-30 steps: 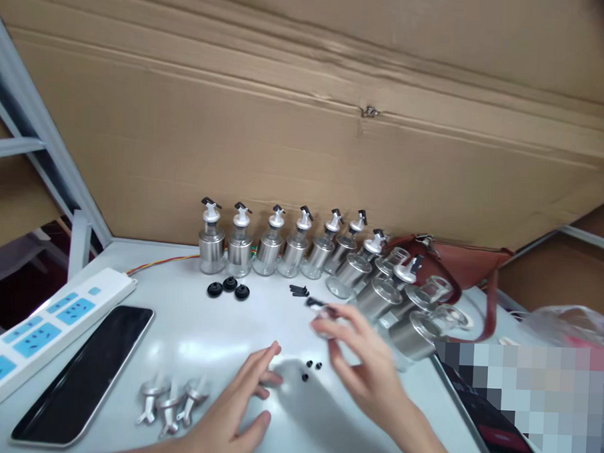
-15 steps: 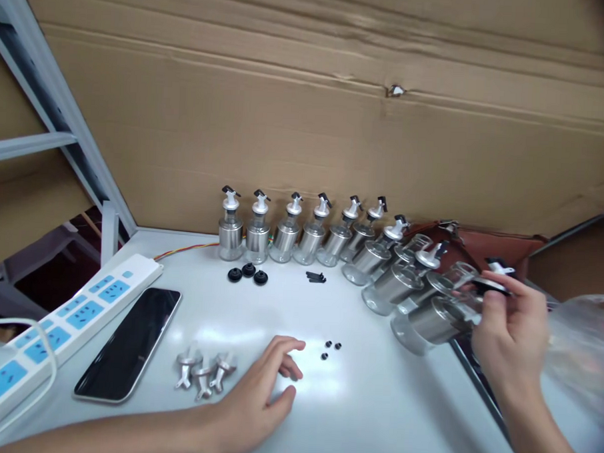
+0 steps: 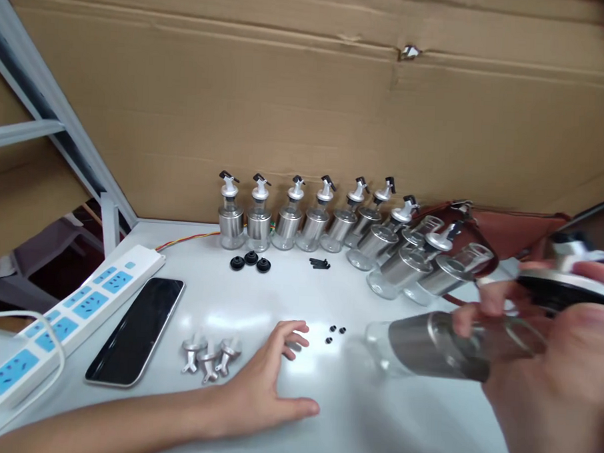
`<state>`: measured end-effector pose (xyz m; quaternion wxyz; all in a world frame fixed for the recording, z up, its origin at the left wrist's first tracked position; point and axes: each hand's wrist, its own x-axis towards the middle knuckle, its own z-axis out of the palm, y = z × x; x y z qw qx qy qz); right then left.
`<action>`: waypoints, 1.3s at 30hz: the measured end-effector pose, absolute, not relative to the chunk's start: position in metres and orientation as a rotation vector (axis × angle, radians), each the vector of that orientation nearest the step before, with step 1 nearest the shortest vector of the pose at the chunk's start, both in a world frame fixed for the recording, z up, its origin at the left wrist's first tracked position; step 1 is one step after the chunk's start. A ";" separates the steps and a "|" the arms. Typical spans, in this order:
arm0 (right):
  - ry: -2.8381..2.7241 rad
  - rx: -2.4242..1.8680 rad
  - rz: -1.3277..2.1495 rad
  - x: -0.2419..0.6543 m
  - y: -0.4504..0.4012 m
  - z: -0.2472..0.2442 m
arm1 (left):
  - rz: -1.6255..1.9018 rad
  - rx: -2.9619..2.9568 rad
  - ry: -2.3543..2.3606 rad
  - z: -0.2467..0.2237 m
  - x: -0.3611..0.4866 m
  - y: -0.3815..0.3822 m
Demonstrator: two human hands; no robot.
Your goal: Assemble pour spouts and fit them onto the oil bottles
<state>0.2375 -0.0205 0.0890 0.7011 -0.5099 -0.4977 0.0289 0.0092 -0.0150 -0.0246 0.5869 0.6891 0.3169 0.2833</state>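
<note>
At the right, my right hand (image 3: 541, 357) is closed around the neck of a glass bottle (image 3: 412, 341) with a steel sleeve. The bottle is tilted, its base pointing left above the table. The same hand pinches a silver and black pour spout (image 3: 570, 275) by the bottle's mouth; whether it sits in the mouth cannot be made out. My left hand (image 3: 260, 385) is open with fingers spread, holding nothing. It lies between three silver spout tops (image 3: 209, 357) on its left and three tiny black plugs (image 3: 331, 334) on its right.
Several bottles (image 3: 286, 226) with spouts line the back, some at right lacking them. Three black stoppers (image 3: 250, 259) and some thin black sticks (image 3: 320, 263) lie before them. A phone (image 3: 136, 333) and power strip (image 3: 72, 323) occupy the left; a brown bag (image 3: 516, 232) sits back right.
My right hand has lifted the nearest bottle from the right-hand group and brought it closer, still with the spout. My left hand's thumb has spread outward.
</note>
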 end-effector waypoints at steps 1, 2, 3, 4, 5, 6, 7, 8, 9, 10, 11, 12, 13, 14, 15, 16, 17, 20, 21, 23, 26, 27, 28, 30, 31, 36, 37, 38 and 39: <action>-1.078 -1.052 0.212 0.228 -0.026 0.091 | 0.671 1.590 0.684 -0.025 0.009 -0.015; -1.067 -1.003 0.378 0.219 -0.030 0.091 | 0.686 1.575 0.623 -0.026 0.009 -0.015; -1.084 -0.955 0.528 0.210 -0.034 0.089 | 0.698 1.560 0.564 -0.027 0.009 -0.015; -1.123 -0.923 0.663 0.201 -0.036 0.086 | 0.707 1.544 0.510 -0.027 0.009 -0.014; -1.171 -0.894 0.765 0.193 -0.037 0.082 | 0.712 1.526 0.464 -0.027 0.009 -0.014; -1.226 -0.870 0.841 0.186 -0.038 0.078 | 0.710 1.510 0.431 -0.027 0.010 -0.014; -1.278 -0.845 0.898 0.179 -0.038 0.074 | 0.700 1.502 0.412 -0.026 0.010 -0.013; -1.319 -0.821 0.935 0.172 -0.036 0.071 | 0.679 1.501 0.411 -0.024 0.011 -0.013; -1.350 -0.796 0.962 0.167 -0.035 0.069 | 0.647 1.502 0.426 -0.023 0.011 -0.012; -1.368 -0.770 0.980 0.162 -0.032 0.067 | 0.609 1.504 0.449 -0.020 0.011 -0.012; -1.373 -0.750 0.989 0.159 -0.029 0.067 | 0.575 1.506 0.475 -0.018 0.011 -0.012; -1.367 -0.734 0.984 0.156 -0.025 0.066 | 0.557 1.507 0.493 -0.016 0.010 -0.011; -1.353 -0.724 0.966 0.155 -0.021 0.067 | 0.557 1.509 0.503 -0.014 0.009 -0.011; -1.335 -0.716 0.939 0.155 -0.016 0.067 | 0.575 1.513 0.511 -0.013 0.009 -0.010; -1.318 -0.710 0.913 0.155 -0.011 0.066 | 0.598 1.522 0.522 -0.012 0.008 -0.010; -1.306 -0.706 0.891 0.157 -0.006 0.065 | 0.616 1.527 0.537 -0.012 0.008 -0.009; -1.302 -0.705 0.882 0.159 -0.001 0.063 | 0.622 1.522 0.555 -0.012 0.007 -0.009; -1.358 -0.732 0.909 0.166 0.011 0.054 | 0.608 1.486 0.583 -0.012 0.007 -0.007; -1.394 -0.736 0.918 0.168 0.013 0.050 | 0.605 1.478 0.579 -0.012 0.007 -0.006; -1.469 -0.717 0.928 0.171 0.017 0.044 | 0.603 1.477 0.565 -0.011 0.008 -0.006; -1.547 -0.673 0.939 0.173 0.019 0.037 | 0.618 1.481 0.550 -0.008 0.009 -0.007; -1.560 -0.672 0.938 0.174 0.020 0.036 | 0.623 1.479 0.551 -0.007 0.009 -0.007; -1.566 -0.673 0.934 0.175 0.020 0.035 | 0.630 1.474 0.558 -0.007 0.010 -0.007; -1.559 -0.673 0.926 0.178 0.022 0.034 | 0.627 1.461 0.576 -0.007 0.010 -0.006; -1.549 -0.669 0.929 0.180 0.022 0.034 | 0.622 1.456 0.584 -0.007 0.010 -0.006; -1.452 -0.640 1.128 0.185 0.025 0.034 | 0.584 1.459 0.587 -0.011 0.008 -0.005; -1.430 -0.646 1.168 0.186 0.025 0.034 | 0.569 1.459 0.587 -0.012 0.008 -0.005; -1.413 -0.655 1.191 0.186 0.025 0.035 | 0.557 1.457 0.587 -0.012 0.008 -0.005; -1.402 -0.666 1.203 0.186 0.025 0.035 | 0.548 1.456 0.587 -0.013 0.008 -0.006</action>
